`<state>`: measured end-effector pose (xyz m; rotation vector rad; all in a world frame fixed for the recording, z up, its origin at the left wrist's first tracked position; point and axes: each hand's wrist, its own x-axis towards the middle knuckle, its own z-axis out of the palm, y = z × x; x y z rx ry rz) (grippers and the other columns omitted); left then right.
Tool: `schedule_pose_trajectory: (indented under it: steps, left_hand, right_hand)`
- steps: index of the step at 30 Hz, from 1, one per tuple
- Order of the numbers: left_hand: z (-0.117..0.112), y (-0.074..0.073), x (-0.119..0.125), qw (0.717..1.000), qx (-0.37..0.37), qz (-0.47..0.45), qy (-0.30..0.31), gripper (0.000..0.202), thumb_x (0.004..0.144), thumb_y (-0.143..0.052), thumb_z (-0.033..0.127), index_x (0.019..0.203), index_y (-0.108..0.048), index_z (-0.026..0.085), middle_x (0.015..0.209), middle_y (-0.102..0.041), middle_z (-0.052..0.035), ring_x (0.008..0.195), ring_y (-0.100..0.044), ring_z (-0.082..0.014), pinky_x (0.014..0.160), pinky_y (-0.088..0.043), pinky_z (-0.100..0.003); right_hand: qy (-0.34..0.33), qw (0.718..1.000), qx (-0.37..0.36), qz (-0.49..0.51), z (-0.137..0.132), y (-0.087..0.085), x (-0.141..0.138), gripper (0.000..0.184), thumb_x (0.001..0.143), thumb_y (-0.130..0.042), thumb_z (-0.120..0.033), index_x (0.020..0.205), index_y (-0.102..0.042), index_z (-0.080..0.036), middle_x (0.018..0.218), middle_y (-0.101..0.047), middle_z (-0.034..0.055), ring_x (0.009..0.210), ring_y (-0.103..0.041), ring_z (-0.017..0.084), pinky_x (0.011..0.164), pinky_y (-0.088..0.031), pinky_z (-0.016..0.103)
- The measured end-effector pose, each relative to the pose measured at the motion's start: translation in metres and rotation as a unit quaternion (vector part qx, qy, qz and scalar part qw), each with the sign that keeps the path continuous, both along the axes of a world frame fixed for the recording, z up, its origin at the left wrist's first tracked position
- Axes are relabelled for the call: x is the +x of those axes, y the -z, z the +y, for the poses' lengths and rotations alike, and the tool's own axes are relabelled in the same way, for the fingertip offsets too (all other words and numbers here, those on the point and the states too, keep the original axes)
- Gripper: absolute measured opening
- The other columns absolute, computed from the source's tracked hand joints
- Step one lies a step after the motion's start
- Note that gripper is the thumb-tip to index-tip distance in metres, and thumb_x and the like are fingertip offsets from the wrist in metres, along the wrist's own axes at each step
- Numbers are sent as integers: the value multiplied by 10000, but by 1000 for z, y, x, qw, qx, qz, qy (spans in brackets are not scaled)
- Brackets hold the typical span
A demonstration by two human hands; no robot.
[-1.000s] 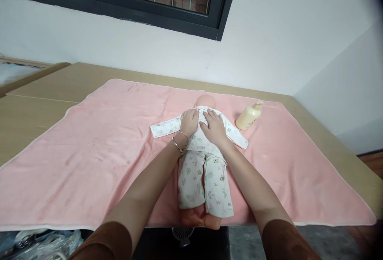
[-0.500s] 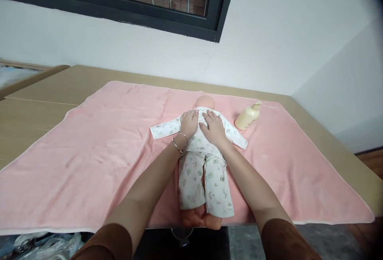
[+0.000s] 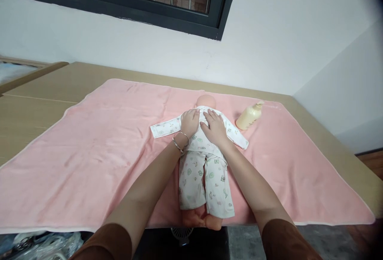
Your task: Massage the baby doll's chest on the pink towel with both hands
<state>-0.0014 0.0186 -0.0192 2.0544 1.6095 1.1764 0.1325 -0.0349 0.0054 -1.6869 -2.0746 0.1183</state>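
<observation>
A baby doll (image 3: 206,101) lies on a pink blanket (image 3: 104,132), its head toward the wall and its feet at the near edge. It wears a white printed top (image 3: 201,143) and matching trousers (image 3: 220,186); the sleeves spread out to both sides. My left hand (image 3: 190,122), with bangles (image 3: 179,142) at the wrist, lies flat on the upper left of the doll's torso. On the upper right of the torso rests my right hand (image 3: 215,127), its fingers stretched out and slightly apart. Both hands are open and grip nothing. The doll's face is not visible.
A cream pump bottle (image 3: 249,117) stands, looking tilted, on the blanket to the doll's right. The blanket covers a wooden table (image 3: 98,70) against a white wall with a dark-framed window (image 3: 218,20). Below the near edge are a small fan (image 3: 181,234) and plastic bags (image 3: 56,246).
The view has shifted very slightly. Both hands stay in place on the doll's torso, and the doll and bottle lie as before.
</observation>
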Motion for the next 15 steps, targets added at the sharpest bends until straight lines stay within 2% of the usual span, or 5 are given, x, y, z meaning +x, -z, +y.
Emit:
schedule_pose_trajectory:
  steps: [15]
  left_hand:
    - [1,-1,-1,1000,2,-11,7,462,1074,-278,314,1081,-720,183,1166,-753,-111,1124,-660,-249,1039,-451,-392]
  right_hand:
    - [0,1000,8,-6,0,0,0,524,1006,-464,-381,1485,-515,-174,1630,-395,135,1530,-309,308,1247,-190,563]
